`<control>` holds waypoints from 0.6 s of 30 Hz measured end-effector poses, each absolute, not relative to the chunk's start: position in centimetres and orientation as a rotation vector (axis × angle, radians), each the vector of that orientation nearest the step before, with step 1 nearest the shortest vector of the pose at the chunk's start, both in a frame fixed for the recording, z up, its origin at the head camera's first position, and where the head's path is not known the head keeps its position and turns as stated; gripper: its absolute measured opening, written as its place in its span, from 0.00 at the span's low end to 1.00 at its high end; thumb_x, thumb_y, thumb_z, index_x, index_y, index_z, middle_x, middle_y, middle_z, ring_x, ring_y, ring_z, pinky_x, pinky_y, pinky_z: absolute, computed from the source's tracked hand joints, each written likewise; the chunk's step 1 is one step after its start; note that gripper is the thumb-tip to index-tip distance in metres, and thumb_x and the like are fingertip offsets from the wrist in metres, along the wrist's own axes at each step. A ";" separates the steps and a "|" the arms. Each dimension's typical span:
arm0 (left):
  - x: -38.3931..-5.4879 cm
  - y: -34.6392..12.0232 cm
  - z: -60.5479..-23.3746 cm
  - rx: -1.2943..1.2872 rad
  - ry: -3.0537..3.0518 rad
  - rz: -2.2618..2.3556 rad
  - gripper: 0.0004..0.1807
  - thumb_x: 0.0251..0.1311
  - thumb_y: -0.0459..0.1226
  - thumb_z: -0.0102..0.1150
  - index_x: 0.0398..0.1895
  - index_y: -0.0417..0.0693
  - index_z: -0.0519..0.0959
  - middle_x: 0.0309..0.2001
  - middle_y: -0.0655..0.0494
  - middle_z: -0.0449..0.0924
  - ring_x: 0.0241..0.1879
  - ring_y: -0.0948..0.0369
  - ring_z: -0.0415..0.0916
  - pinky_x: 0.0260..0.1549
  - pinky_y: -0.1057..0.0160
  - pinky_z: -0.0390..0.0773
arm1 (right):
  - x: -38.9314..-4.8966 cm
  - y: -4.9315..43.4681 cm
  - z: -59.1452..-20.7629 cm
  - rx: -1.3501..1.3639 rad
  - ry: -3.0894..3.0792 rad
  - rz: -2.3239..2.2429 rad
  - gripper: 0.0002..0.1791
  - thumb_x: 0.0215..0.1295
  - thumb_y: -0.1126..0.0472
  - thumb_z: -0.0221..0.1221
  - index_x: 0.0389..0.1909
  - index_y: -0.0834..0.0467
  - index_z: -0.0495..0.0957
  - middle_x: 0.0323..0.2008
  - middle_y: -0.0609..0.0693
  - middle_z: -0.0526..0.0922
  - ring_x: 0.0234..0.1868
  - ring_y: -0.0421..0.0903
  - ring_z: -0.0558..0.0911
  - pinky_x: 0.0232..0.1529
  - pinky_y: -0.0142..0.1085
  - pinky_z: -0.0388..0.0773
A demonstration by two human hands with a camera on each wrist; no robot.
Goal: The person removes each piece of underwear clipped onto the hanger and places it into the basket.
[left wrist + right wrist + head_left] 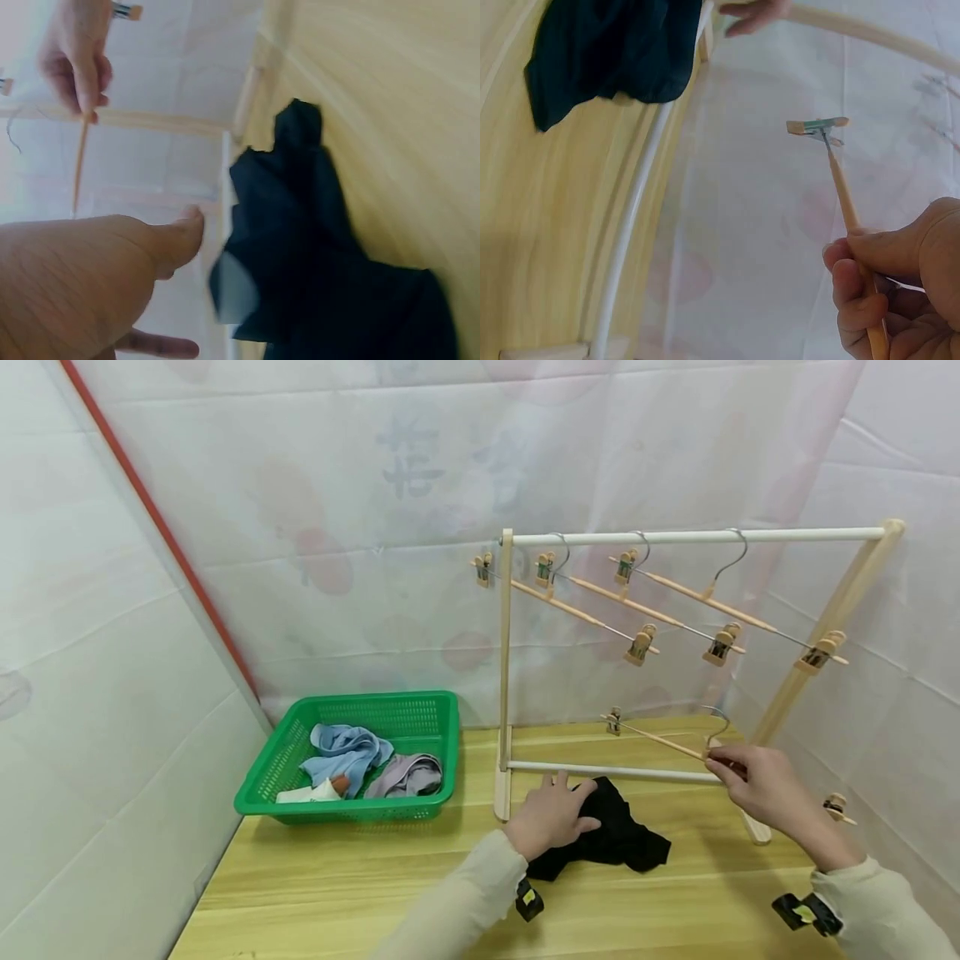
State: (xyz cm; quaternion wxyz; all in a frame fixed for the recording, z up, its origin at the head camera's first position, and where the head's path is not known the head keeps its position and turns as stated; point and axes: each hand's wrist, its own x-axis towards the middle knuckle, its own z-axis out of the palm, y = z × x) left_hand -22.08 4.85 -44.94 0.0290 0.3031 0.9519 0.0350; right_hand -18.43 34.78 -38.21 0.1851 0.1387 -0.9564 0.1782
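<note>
My right hand (pixel 776 797) pinches a wooden clip hanger (pixel 660 741) by its middle, with the metal hook pointing up. In the right wrist view the thumb and fingers curl round the hanger's bar (pixel 846 196), and a clip (pixel 817 126) shows at its far end. A crumpled black garment (pixel 618 831) lies on the table. Over its left part is my left hand (pixel 553 814), fingers spread; in the left wrist view the thumb stands apart from the black cloth (pixel 300 225). Whether the fingertips touch the cloth I cannot tell.
A wooden rack with a white rail (pixel 675 537) stands at the right, with several clip hangers (pixel 630 602) on it. Left of it, a green basket (pixel 270 777) holds a blue cloth (pixel 345 756), a greyish cloth (pixel 408 777) and a white piece (pixel 307 793). White sheets hang behind.
</note>
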 end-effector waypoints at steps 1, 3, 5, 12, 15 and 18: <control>-22.2 5.1 -45.3 0.898 2.924 0.074 0.33 0.70 0.64 0.47 0.76 0.76 0.58 0.69 0.52 0.68 0.60 0.52 0.76 0.38 0.59 0.83 | -18.3 35.1 -38.3 0.377 -2.703 0.501 0.07 0.67 0.69 0.63 0.42 0.66 0.87 0.33 0.59 0.89 0.23 0.25 0.72 0.21 0.29 0.69; -22.3 5.4 -45.9 0.837 2.898 0.023 0.35 0.67 0.66 0.48 0.77 0.82 0.55 0.72 0.53 0.65 0.60 0.51 0.76 0.38 0.59 0.83 | -18.2 35.8 -38.4 0.352 -2.705 0.483 0.08 0.67 0.68 0.63 0.42 0.67 0.87 0.34 0.60 0.89 0.25 0.24 0.74 0.22 0.29 0.72; -22.4 5.5 -46.4 0.803 2.878 -0.010 0.37 0.65 0.67 0.50 0.77 0.86 0.53 0.72 0.54 0.65 0.60 0.52 0.75 0.38 0.60 0.82 | -18.0 36.5 -38.4 0.334 -2.698 0.463 0.07 0.67 0.68 0.63 0.42 0.67 0.87 0.33 0.60 0.89 0.25 0.24 0.74 0.22 0.29 0.72; -22.4 5.9 -47.2 0.790 2.812 -0.030 0.44 0.57 0.67 0.60 0.76 0.90 0.51 0.75 0.52 0.63 0.72 0.52 0.66 0.49 0.60 0.83 | -17.6 38.5 -38.7 0.240 -2.708 0.494 0.10 0.69 0.67 0.61 0.44 0.70 0.86 0.33 0.63 0.89 0.22 0.24 0.69 0.20 0.29 0.66; -22.3 6.1 -47.3 0.801 2.816 -0.088 0.44 0.54 0.66 0.64 0.74 0.91 0.54 0.74 0.55 0.63 0.73 0.53 0.64 0.45 0.60 0.84 | -17.4 39.0 -38.9 0.200 -2.723 0.538 0.12 0.71 0.66 0.59 0.45 0.72 0.85 0.31 0.62 0.88 0.20 0.28 0.66 0.19 0.30 0.63; -22.3 6.2 -47.4 0.843 2.823 -0.113 0.39 0.55 0.63 0.67 0.71 0.89 0.62 0.71 0.56 0.66 0.71 0.53 0.65 0.41 0.62 0.83 | -17.3 39.4 -38.9 0.168 -2.739 0.550 0.13 0.73 0.65 0.58 0.47 0.73 0.84 0.27 0.57 0.86 0.19 0.29 0.65 0.18 0.31 0.61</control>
